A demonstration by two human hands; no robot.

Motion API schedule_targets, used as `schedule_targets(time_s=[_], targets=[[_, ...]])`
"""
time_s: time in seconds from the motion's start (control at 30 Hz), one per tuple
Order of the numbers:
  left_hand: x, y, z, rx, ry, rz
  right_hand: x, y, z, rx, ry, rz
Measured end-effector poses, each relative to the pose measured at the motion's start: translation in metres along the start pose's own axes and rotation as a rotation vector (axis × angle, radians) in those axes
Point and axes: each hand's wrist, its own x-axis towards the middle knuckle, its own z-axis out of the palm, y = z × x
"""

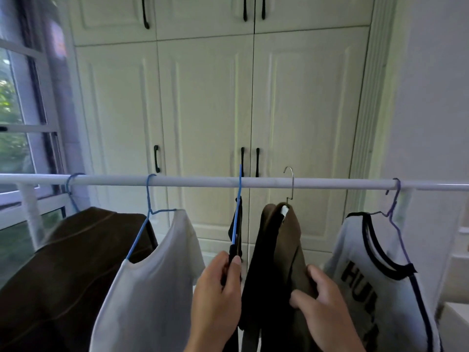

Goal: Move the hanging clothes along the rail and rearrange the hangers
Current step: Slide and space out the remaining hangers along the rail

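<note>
A white rail [266, 183] runs across the view with several hangers on it. From the left hang a dark brown garment [71, 262] on a blue hanger, a white T-shirt [152, 288] on a blue hanger [148, 199], a black garment on a blue hanger [238, 212], an olive-brown garment [276, 262] on a metal-hook hanger [291, 182], and a white black-trimmed shirt [375, 275] on a purple hanger [396, 204]. My left hand [218, 293] pinches the black garment and its hanger's lower end. My right hand [319, 298] grips the olive-brown garment's shoulder.
White wardrobe doors [208, 110] with black handles stand close behind the rail. A window [17, 110] is on the left, and a white wall on the right. A white rail post [31, 214] stands at the left.
</note>
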Motion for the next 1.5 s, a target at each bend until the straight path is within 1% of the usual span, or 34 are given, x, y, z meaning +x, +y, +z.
schedule_targets(time_s=[0.13, 0.43, 0.53, 0.8, 1.13, 1.3, 1.4, 1.43, 1.5], targets=[[0.006, -0.005, -0.018, 0.046, 0.023, -0.004, 0.004, -0.001, 0.017, -0.009, 0.011, -0.005], [0.003, -0.028, -0.043, 0.036, -0.004, -0.066, 0.0, 0.008, 0.052, -0.075, 0.112, -0.012], [0.001, -0.033, -0.046, 0.034, 0.011, -0.061, -0.001, 0.01, 0.057, -0.11, 0.127, -0.012], [-0.005, -0.032, -0.049, 0.061, 0.001, -0.051, -0.009, 0.011, 0.061, -0.119, 0.133, 0.083], [-0.006, -0.032, -0.053, 0.091, -0.005, -0.087, -0.013, 0.011, 0.059, -0.158, 0.249, 0.13], [-0.007, -0.027, -0.056, 0.178, -0.031, -0.069, -0.009, 0.01, 0.052, -0.186, 0.222, 0.181], [-0.011, -0.012, -0.07, 0.296, -0.016, -0.024, -0.012, 0.005, 0.053, -0.28, 0.257, 0.175], [-0.011, -0.007, -0.078, 0.338, 0.024, 0.017, -0.016, 0.001, 0.056, -0.37, 0.301, 0.151], [-0.004, -0.002, -0.104, 0.393, 0.152, 0.134, -0.023, -0.008, 0.066, -0.651, 0.444, 0.031]])
